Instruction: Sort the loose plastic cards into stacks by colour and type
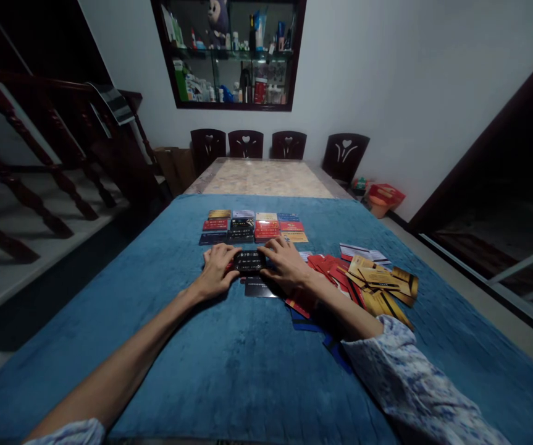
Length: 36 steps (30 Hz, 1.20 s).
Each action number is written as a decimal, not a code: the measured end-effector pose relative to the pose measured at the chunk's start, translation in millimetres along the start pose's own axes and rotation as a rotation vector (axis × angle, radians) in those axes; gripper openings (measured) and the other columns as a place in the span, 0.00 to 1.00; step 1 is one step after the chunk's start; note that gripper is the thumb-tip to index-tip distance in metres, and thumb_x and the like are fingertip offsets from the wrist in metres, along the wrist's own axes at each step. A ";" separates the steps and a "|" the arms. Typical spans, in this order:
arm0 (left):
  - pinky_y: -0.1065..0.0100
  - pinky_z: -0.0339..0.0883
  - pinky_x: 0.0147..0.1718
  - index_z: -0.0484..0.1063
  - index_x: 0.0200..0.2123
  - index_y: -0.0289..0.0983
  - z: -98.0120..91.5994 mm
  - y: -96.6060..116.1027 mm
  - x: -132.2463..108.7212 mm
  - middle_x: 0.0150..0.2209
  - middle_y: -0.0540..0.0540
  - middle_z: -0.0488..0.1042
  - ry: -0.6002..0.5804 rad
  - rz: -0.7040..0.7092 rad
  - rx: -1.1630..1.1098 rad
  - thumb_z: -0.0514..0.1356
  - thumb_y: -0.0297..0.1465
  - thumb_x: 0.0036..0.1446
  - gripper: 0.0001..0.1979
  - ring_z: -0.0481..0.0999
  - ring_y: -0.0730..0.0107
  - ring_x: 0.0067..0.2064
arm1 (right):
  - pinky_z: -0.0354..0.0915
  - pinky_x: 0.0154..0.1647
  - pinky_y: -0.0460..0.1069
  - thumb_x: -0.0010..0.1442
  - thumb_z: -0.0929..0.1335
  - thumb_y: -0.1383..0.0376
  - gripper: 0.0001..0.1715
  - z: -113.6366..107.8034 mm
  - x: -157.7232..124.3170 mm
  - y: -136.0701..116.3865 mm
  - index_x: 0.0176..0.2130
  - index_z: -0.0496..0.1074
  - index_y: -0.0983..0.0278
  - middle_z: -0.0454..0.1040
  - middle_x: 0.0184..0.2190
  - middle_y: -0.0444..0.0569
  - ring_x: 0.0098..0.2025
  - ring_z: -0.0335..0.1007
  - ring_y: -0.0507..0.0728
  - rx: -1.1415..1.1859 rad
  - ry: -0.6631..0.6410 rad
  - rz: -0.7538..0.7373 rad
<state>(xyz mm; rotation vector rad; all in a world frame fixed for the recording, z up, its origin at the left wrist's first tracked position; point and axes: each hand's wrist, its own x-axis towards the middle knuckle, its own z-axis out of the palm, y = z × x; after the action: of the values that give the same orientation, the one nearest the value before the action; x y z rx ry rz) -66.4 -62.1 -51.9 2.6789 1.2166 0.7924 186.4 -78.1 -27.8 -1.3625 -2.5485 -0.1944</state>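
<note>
A black card [250, 261] with light printing lies between my two hands, over the middle of the blue cloth. My left hand [217, 267] has its thumb and fingers closed at the card's left end, with a bit of red showing beside them. At the right end, my right hand [288, 262] grips with bent fingers, its fingertips partly hidden. Just beyond are rows of cards, among them a red card [267, 230], a dark blue card [213, 238] and an orange card [294, 237]. A dark grey card [260, 287] lies nearer to me, partly under my right hand.
To the right spreads a loose heap of gold cards [381, 279] and red cards [328, 266], partly beneath my right forearm. Blue cards [304, 321] stick out below it. The blue cloth [164, 371] covers the near table. Several dark chairs [289, 145] stand beyond the far end.
</note>
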 end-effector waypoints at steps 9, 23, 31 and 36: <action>0.43 0.52 0.59 0.66 0.62 0.39 -5.7 1.4 9.2 0.56 0.38 0.69 -0.026 -0.024 0.032 0.60 0.30 0.58 0.27 0.62 0.48 0.59 | 0.59 0.54 0.60 0.65 0.66 0.52 0.34 -15.4 5.1 3.2 0.64 0.66 0.67 0.69 0.58 0.61 0.57 0.57 0.67 -0.015 -0.069 0.001; 0.43 0.53 0.59 0.70 0.59 0.39 -22.4 -16.2 38.8 0.58 0.38 0.71 -0.073 -0.060 0.069 0.60 0.32 0.57 0.25 0.63 0.47 0.60 | 0.62 0.53 0.61 0.65 0.67 0.53 0.31 -38.5 38.6 3.8 0.62 0.67 0.64 0.69 0.59 0.61 0.60 0.56 0.69 -0.032 -0.169 0.059; 0.41 0.55 0.57 0.70 0.60 0.39 -24.2 -34.5 64.3 0.60 0.37 0.70 -0.062 -0.141 0.122 0.60 0.31 0.55 0.28 0.62 0.43 0.61 | 0.63 0.53 0.61 0.65 0.67 0.54 0.30 -39.8 65.0 8.9 0.62 0.67 0.63 0.69 0.59 0.61 0.60 0.57 0.68 -0.054 -0.162 0.122; 0.42 0.57 0.56 0.71 0.60 0.40 -23.5 -46.4 74.8 0.61 0.37 0.69 -0.083 -0.194 0.140 0.61 0.31 0.55 0.27 0.63 0.41 0.62 | 0.63 0.54 0.61 0.64 0.68 0.53 0.33 -32.2 82.5 15.9 0.65 0.65 0.61 0.70 0.59 0.60 0.60 0.58 0.69 -0.048 -0.177 0.143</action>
<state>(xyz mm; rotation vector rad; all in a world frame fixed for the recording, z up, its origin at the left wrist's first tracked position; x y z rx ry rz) -68.5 20.7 -13.9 2.6150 1.5338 0.5833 160.4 -10.7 25.9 -1.6403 -2.5871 -0.1147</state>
